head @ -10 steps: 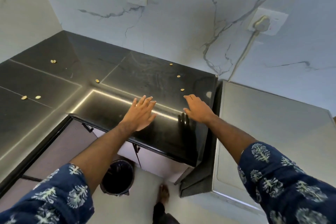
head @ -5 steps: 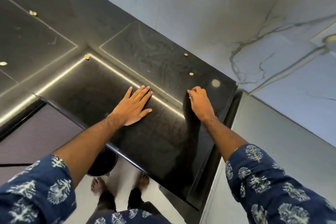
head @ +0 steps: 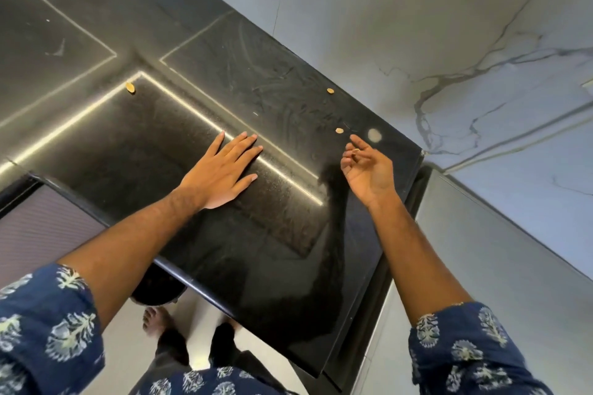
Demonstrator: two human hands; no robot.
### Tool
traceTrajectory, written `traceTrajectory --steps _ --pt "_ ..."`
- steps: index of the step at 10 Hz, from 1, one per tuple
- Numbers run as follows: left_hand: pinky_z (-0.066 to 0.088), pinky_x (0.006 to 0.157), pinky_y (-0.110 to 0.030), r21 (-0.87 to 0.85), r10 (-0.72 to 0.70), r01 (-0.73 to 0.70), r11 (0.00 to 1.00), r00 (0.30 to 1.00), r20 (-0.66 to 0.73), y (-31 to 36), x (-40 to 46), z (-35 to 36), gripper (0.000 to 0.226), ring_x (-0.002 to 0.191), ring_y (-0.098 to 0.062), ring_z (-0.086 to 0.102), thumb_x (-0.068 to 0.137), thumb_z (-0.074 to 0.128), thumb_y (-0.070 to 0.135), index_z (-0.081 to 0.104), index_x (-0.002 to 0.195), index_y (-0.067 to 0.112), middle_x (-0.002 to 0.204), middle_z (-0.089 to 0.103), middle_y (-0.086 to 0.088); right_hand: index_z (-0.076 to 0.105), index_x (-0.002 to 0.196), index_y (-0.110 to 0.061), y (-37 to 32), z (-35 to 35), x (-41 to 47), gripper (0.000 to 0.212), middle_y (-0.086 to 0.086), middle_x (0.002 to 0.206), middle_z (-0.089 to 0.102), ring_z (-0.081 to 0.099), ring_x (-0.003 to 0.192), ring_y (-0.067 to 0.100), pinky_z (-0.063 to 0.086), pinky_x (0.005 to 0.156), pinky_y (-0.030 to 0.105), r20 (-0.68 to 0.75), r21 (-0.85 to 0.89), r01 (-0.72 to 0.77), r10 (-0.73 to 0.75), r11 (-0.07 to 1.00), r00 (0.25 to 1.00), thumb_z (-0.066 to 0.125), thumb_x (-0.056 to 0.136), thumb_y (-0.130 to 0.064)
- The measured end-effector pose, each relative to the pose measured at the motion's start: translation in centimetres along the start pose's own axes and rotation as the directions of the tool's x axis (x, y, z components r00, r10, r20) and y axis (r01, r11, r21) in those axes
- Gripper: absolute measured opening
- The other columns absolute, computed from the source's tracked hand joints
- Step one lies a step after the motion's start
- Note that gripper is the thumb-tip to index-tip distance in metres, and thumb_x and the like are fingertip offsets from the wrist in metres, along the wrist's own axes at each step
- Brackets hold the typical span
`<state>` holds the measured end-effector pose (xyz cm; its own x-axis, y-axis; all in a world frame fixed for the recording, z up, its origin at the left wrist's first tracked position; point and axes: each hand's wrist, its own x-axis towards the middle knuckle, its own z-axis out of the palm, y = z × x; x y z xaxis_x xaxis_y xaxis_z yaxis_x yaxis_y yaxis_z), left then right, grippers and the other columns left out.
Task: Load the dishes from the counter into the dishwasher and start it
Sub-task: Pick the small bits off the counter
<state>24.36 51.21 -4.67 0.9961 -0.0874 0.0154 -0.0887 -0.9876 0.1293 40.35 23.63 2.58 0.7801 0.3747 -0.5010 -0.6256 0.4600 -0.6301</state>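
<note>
The left hand [head: 221,171] lies flat on the shiny black stone tabletop [head: 276,260], palm down, fingers straight and a little spread. The right hand [head: 367,170] is lifted just above the tabletop, palm turned up, fingers loosely curled. Its thumb and first finger pinch a tiny tan seed [head: 354,155]. Another small tan seed [head: 339,130] lies on the tabletop just past the fingertips, and one more [head: 330,91] lies farther back, near the grey marble wall [head: 401,26]. No dishes show on the tabletop.
</note>
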Motion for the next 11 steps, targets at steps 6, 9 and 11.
traceTrajectory --steps 6,9,11 --pt "0.007 0.125 -0.049 -0.071 -0.015 0.015 0.997 1.0 -0.007 -0.2 0.2 -0.3 0.061 0.154 -0.016 0.005 0.103 0.022 0.049 0.019 0.158 0.022 0.166 0.014 0.0 0.07 0.087 -0.018 -3.5 0.3 9.2 0.01 -0.004 0.087 0.064 0.06 0.081 0.013 0.051 0.074 0.031 0.418 -0.851 0.295 -0.222 -0.434 0.881 0.072 0.088 -0.027" --pt "0.008 0.125 -0.049 -0.068 -0.018 0.019 0.998 1.0 0.006 -0.2 0.2 -0.4 0.06 0.154 -0.017 0.006 0.103 0.023 0.048 0.019 0.158 0.023 0.166 0.015 0.0 0.04 0.08 -0.018 -3.7 1.5 9.5 0.019 0.005 0.077 0.052 0.044 0.066 0.021 0.032 0.057 0.036 0.36 -0.73 0.388 0.167 -0.563 0.918 0.057 0.085 -0.023" --pt "0.008 0.125 -0.049 -0.078 -0.022 0.022 0.997 1.0 0.008 -0.2 0.1 -0.5 0.06 0.154 -0.017 0.007 0.103 0.023 0.048 0.02 0.157 0.022 0.166 0.016 0.0 0.037 0.066 -0.018 -2.9 2.0 8.0 0.023 -0.002 0.062 0.038 0.034 0.057 0.014 0.027 0.054 0.032 0.229 -0.97 0.216 -0.131 -0.109 0.964 0.046 0.086 -0.021"
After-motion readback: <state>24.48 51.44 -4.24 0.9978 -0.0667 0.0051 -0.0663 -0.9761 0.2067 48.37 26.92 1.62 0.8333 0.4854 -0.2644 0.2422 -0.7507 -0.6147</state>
